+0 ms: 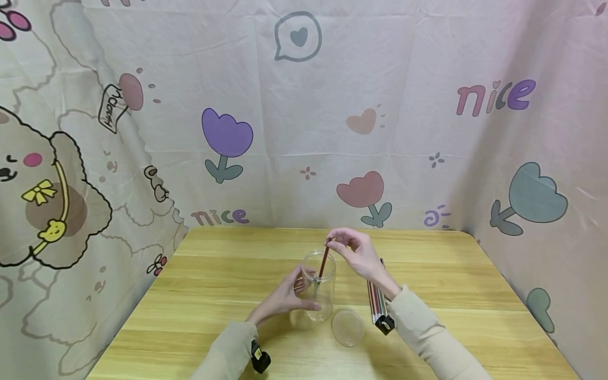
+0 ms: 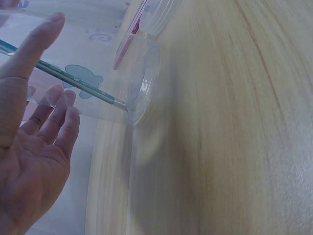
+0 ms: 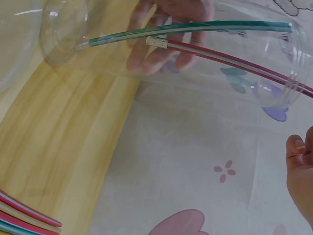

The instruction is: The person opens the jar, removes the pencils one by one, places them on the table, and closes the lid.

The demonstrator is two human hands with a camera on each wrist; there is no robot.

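Note:
A clear plastic jar [image 1: 319,303] stands upright on the table. My left hand [image 1: 285,295] holds its side, thumb in front and fingers behind; the left wrist view shows that hand [image 2: 39,156] around the wall. Inside the jar leans a green pencil [image 3: 195,28], its metal-banded end at the bottom. Above the rim my right hand [image 1: 356,253] pinches the upper end of a dark red pencil [image 1: 324,261]. That pencil's lower end, with a pale band, hangs inside the jar, off the bottom. The right wrist view catches only part of the right hand [image 3: 302,171].
A round clear lid [image 1: 348,328] lies on the table in front of the jar. Several coloured pencils [image 1: 375,301] lie side by side under the right forearm. Patterned cloth [image 1: 304,132] hangs behind and beside the wooden table [image 1: 199,295].

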